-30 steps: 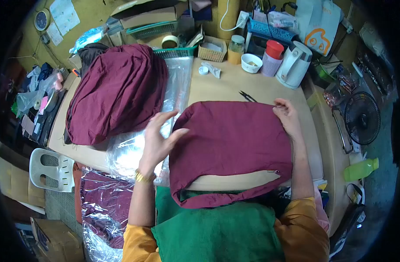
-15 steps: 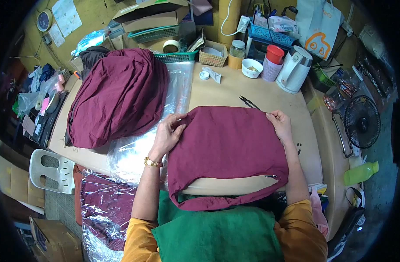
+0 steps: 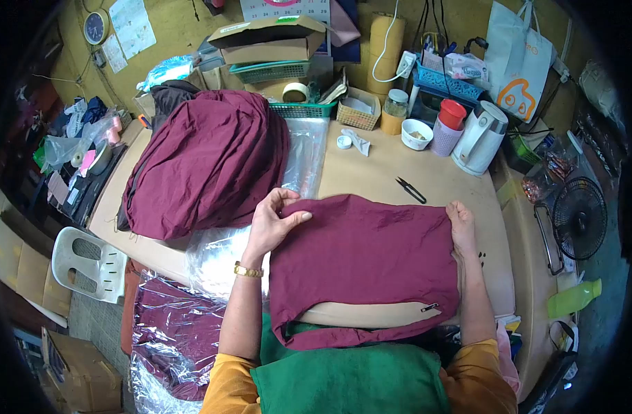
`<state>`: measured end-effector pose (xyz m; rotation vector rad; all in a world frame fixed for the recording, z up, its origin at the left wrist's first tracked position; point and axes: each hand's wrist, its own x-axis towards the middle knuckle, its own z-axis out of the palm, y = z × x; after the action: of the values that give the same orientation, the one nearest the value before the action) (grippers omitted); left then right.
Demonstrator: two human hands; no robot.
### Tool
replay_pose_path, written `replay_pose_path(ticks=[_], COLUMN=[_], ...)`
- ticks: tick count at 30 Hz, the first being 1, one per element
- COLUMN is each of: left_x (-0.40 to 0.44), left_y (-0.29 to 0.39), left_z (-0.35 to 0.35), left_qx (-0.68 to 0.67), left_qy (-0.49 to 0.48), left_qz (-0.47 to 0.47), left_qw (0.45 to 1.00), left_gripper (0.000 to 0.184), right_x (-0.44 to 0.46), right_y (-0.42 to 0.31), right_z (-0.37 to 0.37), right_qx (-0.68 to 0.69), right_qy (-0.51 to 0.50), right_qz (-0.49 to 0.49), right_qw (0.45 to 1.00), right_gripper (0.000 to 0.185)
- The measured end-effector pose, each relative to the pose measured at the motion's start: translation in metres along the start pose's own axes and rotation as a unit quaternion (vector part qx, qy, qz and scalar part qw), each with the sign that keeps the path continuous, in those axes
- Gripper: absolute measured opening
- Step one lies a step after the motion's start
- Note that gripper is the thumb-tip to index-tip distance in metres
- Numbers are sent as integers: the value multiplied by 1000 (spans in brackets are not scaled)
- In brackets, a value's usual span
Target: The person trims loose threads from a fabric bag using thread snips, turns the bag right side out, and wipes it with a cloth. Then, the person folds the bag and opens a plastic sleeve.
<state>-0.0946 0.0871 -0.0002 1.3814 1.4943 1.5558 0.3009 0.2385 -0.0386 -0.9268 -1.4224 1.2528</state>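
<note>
A maroon cloth bag (image 3: 367, 255) with a long strap (image 3: 343, 339) and a small zip (image 3: 429, 308) lies spread in front of me. Its upper edge is slightly wavy. At its upper left corner my left hand (image 3: 274, 222) is closed on the cloth, thumb on top. My right hand (image 3: 462, 226) pinches the upper right corner, fingers pressed together. Just beyond the bag, black thread snips (image 3: 411, 190) rest on the table (image 3: 371, 172), touching neither hand.
A large maroon fabric heap (image 3: 205, 162) stands left on clear plastic (image 3: 223, 259). Plastic-wrapped maroon cloth (image 3: 171, 331) lies lower left. Along the back are a basket (image 3: 358, 112), a jar (image 3: 393, 114), a bowl (image 3: 416, 134), a red cup (image 3: 452, 114) and a kettle (image 3: 480, 141).
My view has shifted, so the table and its things sit lower and farther right. The bag's upper edge has gone from nearly straight to wavy. Both hands keep hold of its corners.
</note>
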Motion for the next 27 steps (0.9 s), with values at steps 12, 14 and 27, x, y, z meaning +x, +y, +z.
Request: replay_pose_path(ticks=[12, 14, 27], left_x=[-5, -11, -39], left_y=[12, 23, 16], left_z=[-3, -5, -16], left_qx=[-112, 17, 183], left_qy=[40, 49, 92], left_qz=[-48, -45, 59], left_qw=[992, 998, 977], left_gripper=[8, 17, 25], right_x=[6, 3, -19], right_y=[-8, -8, -3], right_z=[3, 1, -8], right_qx=[-96, -51, -2], right_qy=[-2, -24, -43], right_qz=[-62, -44, -12], right_qw=[993, 997, 999], right_gripper=[17, 11, 11])
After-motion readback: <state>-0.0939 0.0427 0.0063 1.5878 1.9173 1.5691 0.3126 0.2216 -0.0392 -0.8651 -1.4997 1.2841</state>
